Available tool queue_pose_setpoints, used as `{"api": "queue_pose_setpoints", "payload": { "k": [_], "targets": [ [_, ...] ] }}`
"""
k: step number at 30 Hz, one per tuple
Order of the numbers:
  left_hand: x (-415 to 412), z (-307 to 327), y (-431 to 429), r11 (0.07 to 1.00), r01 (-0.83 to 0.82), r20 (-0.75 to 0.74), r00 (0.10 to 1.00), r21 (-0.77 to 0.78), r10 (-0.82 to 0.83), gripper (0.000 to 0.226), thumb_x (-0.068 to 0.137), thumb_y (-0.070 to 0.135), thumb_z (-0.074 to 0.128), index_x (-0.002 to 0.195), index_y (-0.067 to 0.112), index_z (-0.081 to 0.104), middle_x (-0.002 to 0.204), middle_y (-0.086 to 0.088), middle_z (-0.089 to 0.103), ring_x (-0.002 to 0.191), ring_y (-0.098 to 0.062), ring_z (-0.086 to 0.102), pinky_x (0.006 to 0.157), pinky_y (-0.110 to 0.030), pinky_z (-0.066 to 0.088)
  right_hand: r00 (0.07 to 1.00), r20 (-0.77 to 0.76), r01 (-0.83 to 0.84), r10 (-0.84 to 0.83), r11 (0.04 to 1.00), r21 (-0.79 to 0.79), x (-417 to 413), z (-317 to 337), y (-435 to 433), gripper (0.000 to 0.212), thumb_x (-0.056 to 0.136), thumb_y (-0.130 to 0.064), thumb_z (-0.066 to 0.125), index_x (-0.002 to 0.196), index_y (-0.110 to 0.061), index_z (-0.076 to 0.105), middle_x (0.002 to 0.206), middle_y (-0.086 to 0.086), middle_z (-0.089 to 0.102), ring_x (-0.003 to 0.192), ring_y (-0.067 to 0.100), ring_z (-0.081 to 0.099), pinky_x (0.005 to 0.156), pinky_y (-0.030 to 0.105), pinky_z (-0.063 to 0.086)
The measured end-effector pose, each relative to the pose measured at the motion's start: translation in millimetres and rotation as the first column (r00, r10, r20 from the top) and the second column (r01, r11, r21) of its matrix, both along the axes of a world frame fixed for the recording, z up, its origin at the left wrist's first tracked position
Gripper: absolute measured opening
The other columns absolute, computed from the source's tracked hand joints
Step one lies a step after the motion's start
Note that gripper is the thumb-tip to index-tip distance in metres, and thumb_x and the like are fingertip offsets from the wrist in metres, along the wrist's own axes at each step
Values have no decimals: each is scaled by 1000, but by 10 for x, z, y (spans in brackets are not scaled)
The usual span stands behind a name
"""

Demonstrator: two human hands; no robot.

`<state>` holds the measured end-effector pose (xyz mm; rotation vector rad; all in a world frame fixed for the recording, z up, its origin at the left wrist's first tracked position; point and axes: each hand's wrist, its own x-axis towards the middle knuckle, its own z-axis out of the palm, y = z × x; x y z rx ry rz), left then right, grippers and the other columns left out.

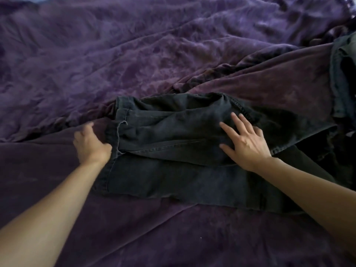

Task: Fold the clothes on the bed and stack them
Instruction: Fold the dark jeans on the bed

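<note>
The dark jeans [173, 143] lie partly folded across the middle of the purple bed [134, 54]. The left hand [90, 144] grips their left hem, fingers curled. The right hand [245, 143] presses flat on them, fingers spread. More dark clothes [342, 74] sit far right.

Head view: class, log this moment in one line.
left hand grips jeans edge | right hand flat on jeans | purple bed cover beneath | fold unfinished

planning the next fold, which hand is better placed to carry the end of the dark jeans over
Left, probably. The left hand grips the end of the jeans; the right hand lies flat on them, fingers spread.
</note>
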<state>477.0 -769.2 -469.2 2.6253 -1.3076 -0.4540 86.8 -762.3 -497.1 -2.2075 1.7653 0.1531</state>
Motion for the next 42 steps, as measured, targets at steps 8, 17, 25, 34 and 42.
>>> {"api": "queue_pose_setpoints", "payload": {
  "k": [8, 17, 25, 34, 42],
  "targets": [
    [-485, -422, 232, 595, 578, -35, 733, 559, -679, 64, 97, 50, 40, 152, 31, 15, 161, -9, -4, 147, -29, -1, 116, -45, 17, 977, -201, -3, 71, 948, 319, -23, -287, -235, 69, 94, -61, 34, 152, -36, 6, 162, 4, -8, 148, 22, -10, 119, 47, 3],
    [-1701, -149, 572, 552, 833, -114, 552, 35, -826, 51, 82, 16, 64, 133, 18, 55, 148, -17, 38, 133, -39, 38, 106, -47, 36, 827, 154, 561, -540, 795, -231, -1019, 258, 848, 55, 83, -38, 67, 133, -20, 52, 145, 9, 43, 136, 30, 35, 106, 46, 30],
    [-3291, -317, 573, 240, 969, -304, 247, 60, -920, 65, 99, 29, 39, 153, 28, 2, 160, -1, -11, 147, -23, -6, 117, -41, 14, 266, 179, 884, -947, 314, 345, -1916, 176, 1273, 91, 76, -60, 69, 149, -24, 27, 145, 6, 46, 128, 29, 48, 102, 37, 42],
    [-3248, -431, 413, 437, 894, -713, 373, 103, -593, 38, 92, 9, 43, 124, 28, 50, 143, 2, 44, 132, -20, 39, 105, -35, 35, 241, 208, 714, -948, 318, 624, -1873, 411, 1026, 53, 67, -33, 85, 113, -18, 65, 97, 5, 70, 84, 21, 67, 71, 31, 55],
    [-1634, -72, 438, 973, 231, -717, 680, 9, -155, 23, 89, -2, 52, 81, 17, 62, 85, -3, 71, 84, -18, 66, 77, -34, 49, 391, 657, 433, -645, 758, 488, -538, 1573, 657, 29, 67, -13, 85, 85, -19, 62, 67, -5, 60, 60, 6, 53, 56, 23, 46]
  ]
}}
